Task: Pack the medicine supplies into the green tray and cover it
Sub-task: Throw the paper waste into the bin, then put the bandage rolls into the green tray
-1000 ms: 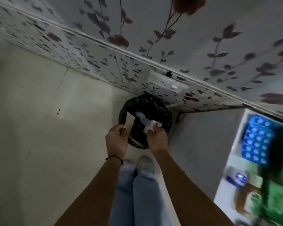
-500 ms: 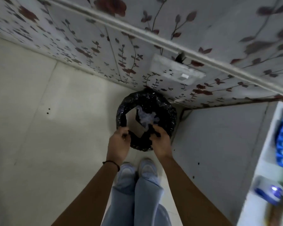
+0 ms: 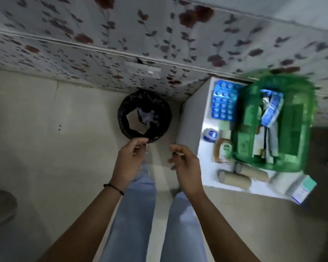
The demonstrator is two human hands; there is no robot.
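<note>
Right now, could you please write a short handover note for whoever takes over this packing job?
Left hand and right hand: both empty, fingers loosely curled, near the black bin.
Green tray sits on the white table, partly filled, uncovered.
Left outside: blue blister pack, small round tin, brown bottle, two bandage rolls, a box.
Remaining: pack these, then cover the tray.

Glossy see-thru plastic green tray [image 3: 303,103]; crinkly black plastic bin liner [image 3: 159,110].
</note>
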